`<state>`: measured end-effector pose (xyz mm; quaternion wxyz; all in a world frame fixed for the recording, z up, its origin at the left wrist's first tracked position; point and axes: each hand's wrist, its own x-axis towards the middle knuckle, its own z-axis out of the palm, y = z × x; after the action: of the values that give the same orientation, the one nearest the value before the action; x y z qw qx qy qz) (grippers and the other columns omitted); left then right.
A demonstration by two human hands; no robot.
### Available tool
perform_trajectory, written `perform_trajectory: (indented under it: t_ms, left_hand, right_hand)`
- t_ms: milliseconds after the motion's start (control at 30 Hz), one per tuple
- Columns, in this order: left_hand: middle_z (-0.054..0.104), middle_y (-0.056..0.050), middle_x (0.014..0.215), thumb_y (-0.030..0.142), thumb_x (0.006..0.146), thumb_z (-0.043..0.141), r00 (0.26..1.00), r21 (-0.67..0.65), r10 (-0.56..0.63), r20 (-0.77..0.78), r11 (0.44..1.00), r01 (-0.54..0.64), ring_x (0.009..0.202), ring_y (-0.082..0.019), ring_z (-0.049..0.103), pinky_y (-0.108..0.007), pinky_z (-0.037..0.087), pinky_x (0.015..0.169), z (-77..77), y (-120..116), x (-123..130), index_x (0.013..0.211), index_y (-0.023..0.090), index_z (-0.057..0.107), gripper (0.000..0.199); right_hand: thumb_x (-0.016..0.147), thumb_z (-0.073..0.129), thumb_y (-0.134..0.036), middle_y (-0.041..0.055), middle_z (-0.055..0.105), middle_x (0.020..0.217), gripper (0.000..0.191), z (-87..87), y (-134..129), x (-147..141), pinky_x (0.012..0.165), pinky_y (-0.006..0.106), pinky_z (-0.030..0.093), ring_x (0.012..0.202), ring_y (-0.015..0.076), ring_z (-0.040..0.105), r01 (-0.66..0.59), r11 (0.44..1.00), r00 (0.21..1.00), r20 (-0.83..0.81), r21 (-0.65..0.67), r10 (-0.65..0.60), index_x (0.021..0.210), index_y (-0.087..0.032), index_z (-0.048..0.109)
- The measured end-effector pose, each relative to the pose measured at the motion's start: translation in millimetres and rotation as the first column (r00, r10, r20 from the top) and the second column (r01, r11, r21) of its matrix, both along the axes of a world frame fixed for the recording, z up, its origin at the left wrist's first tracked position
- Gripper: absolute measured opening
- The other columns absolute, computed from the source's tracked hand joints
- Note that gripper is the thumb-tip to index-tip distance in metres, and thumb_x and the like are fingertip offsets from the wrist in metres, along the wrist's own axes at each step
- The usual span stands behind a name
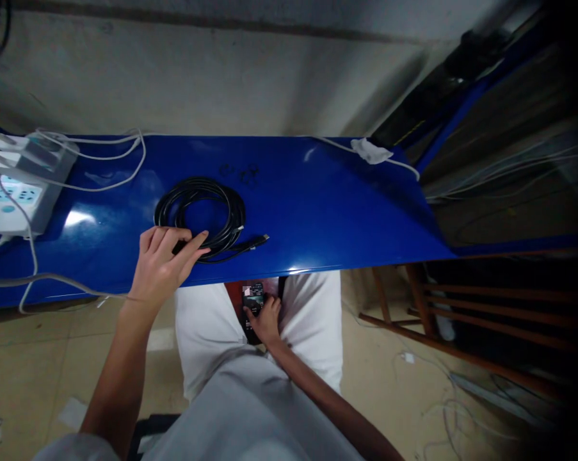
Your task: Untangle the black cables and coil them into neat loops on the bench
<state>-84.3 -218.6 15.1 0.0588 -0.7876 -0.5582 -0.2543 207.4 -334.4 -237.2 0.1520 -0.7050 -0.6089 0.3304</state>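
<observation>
Head view shows your left hand (161, 262) at the near left side of a coil of black cable (237, 208), its fingers bent and the tips of thumb and forefinger close together over the loops. Whether it grips the coil or only rests on it, you cannot tell from this angle. The coil lies on the blue bench (327, 211), near its front edge, and one cable end with a black plug (258, 241) points out to the right.

Your right hand (268, 320) is lower down, between your knees, curled around a smartphone (253, 307) with the thumb at one edge and the fingers at the other; the screen is lit and faces up.

Just beyond the coil lie some small dark pieces (248, 174), too small to name. To the left, well apart from the coil, you have a white power strip (10, 208) with white cords (142, 153) looping beside it, and a grey cord (63, 280) runs toward your left wrist. At the bench's far right corner sits a white wrapped bundle (371, 151) on a cord. Past the bench's right end, a slatted wooden frame (481, 299) stands above the tiled floor (87, 352).
</observation>
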Motion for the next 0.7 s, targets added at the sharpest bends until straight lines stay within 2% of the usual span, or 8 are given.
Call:
perform_trajectory:
  t_ms: [133, 267, 433, 700]
  left_hand:
    - [0.077, -0.011, 0.119, 0.033, 0.104, 0.08, 1.0, 0.06, 0.017, 0.01, 0.998, -0.018, 0.108, -0.035, 0.069, -0.057, 0.047, 0.106, -9.4, -1.7, -0.5, 0.158, 0.045, 0.065, 0.057]
    - [0.078, -0.011, 0.118, 0.031, 0.102, 0.083, 1.0, 0.133, 0.02, -0.024, 0.991, -0.017, 0.107, -0.034, 0.072, -0.056, 0.049, 0.104, -14.4, -2.2, -0.9, 0.161, 0.042, 0.063, 0.063]
    - [0.079, -0.009, 0.117, 0.033, 0.102, 0.082, 0.999, 0.091, 0.037, -0.001, 0.995, -0.036, 0.106, -0.034, 0.073, -0.057, 0.051, 0.102, -13.5, -2.4, 0.2, 0.154, 0.042, 0.068, 0.054]
    - [0.078, -0.01, 0.119, 0.038, 0.097, 0.087, 0.997, 0.043, 0.045, 0.068, 0.998, -0.048, 0.11, -0.035, 0.072, -0.057, 0.049, 0.107, -13.3, -3.0, -0.1, 0.148, 0.04, 0.072, 0.052]
  right_hand:
    - [0.08, 0.083, -0.054, 0.0323, 0.058, 0.141, 0.083, -3.2, -13.0, -10.4, 0.122, 0.071, 0.042, 0.138, 0.0529, 0.054, 0.071, 0.996, 0.997, 0.026, -0.057, -0.07, 0.141, -0.008, 0.05]
    - [0.077, 0.083, -0.045, 0.0302, 0.058, 0.144, 0.082, -6.6, -22.0, -12.0, 0.126, 0.068, 0.04, 0.143, 0.0516, 0.051, 0.086, 0.994, 0.996, 0.018, -0.073, -0.085, 0.142, -0.009, 0.05]
    - [0.079, 0.077, -0.041, 0.0287, 0.056, 0.143, 0.08, -14.5, -16.3, -7.7, 0.127, 0.07, 0.037, 0.141, 0.0498, 0.05, 0.075, 0.995, 0.997, -0.001, -0.059, -0.075, 0.146, -0.009, 0.047]
    - [0.08, 0.079, -0.039, 0.0288, 0.051, 0.143, 0.085, -20.0, -11.7, -4.3, 0.127, 0.065, 0.039, 0.138, 0.048, 0.05, 0.049, 0.998, 0.999, -0.017, -0.033, -0.05, 0.15, -0.005, 0.044]
